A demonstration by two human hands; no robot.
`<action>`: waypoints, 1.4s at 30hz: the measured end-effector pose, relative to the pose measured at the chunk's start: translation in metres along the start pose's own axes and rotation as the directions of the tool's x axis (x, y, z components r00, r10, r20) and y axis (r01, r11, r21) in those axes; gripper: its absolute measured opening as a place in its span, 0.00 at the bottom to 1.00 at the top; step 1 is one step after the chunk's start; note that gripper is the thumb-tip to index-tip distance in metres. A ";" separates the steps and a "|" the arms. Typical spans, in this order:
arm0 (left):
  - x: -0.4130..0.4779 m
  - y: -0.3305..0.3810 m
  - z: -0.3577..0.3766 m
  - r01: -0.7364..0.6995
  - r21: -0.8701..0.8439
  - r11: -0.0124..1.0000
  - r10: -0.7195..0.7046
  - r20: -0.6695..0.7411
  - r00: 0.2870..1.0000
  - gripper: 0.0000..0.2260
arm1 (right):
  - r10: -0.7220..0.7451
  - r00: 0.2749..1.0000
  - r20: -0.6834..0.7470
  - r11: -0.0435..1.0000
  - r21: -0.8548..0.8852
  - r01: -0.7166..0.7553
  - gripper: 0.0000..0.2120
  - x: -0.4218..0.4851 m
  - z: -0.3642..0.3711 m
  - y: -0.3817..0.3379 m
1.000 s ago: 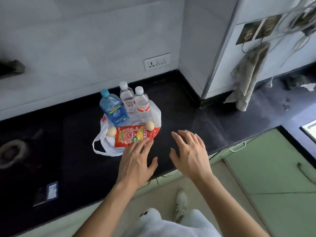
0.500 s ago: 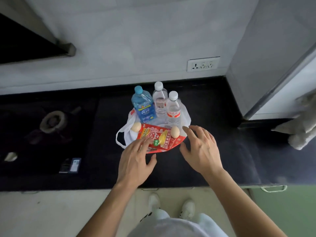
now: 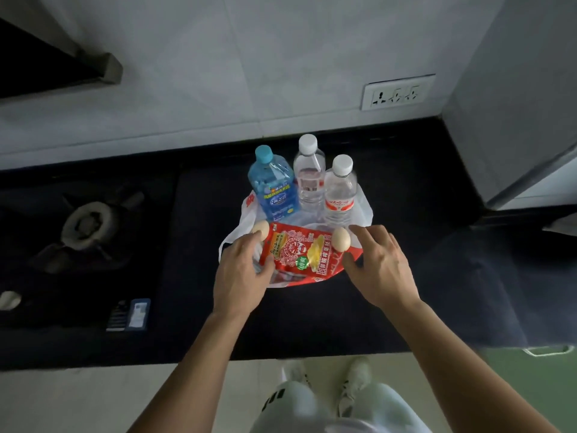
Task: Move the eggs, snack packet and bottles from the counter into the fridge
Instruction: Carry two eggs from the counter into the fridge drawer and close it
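On the black counter (image 3: 406, 276) a white plastic bag (image 3: 363, 210) lies flat under the groceries. A blue bottle (image 3: 274, 185) and two clear bottles (image 3: 309, 179) (image 3: 340, 192) stand at its back. A red snack packet (image 3: 299, 254) lies in front, with one egg (image 3: 261, 229) at its left end and another egg (image 3: 341, 239) at its right end. My left hand (image 3: 242, 273) hovers by the left egg, fingertips touching or nearly touching it. My right hand (image 3: 379, 264) reaches beside the right egg with its fingers spread. Neither hand holds anything.
A gas burner (image 3: 89, 223) sits at the left of the counter, with a small blue-and-white packet (image 3: 129, 314) near the front edge. A wall socket (image 3: 398, 92) is behind. The grey fridge side (image 3: 512, 104) rises at the right. My legs and shoes (image 3: 356, 379) show below.
The view has swung left and closer to the groceries. Both hands have moved forward, the left up to the left egg and the right to beside the right egg.
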State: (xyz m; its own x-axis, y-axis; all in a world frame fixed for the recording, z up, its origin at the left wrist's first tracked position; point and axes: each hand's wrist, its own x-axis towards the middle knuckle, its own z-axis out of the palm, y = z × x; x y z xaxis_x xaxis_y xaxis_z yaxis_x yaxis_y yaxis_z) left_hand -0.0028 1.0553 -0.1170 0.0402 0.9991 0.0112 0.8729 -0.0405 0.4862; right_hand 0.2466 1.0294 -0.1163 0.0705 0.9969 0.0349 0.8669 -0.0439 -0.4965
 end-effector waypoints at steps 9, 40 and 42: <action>0.060 -0.020 0.029 0.130 -0.074 0.989 -0.128 0.040 0.991 0.20 | 0.272 0.959 0.082 0.957 0.086 -0.279 0.23 0.032 0.043 -0.004; 0.099 -0.024 0.019 0.302 -0.475 0.827 -0.160 0.315 0.935 0.15 | 0.568 0.822 0.036 0.763 0.352 -0.543 0.13 0.048 0.061 -0.036; 0.090 -0.010 0.013 0.324 -0.536 0.780 -0.157 0.333 0.930 0.14 | 0.552 0.834 0.028 0.748 0.425 -0.510 0.11 0.044 0.047 -0.044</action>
State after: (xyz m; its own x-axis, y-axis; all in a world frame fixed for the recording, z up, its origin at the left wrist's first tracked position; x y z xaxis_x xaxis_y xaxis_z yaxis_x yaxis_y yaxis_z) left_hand -0.0018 1.1456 -0.1322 0.0624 0.9319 -0.3573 0.4328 0.2973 0.8510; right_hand 0.1884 1.0788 -0.1342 0.5233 0.8085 -0.2691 0.4032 -0.5132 -0.7577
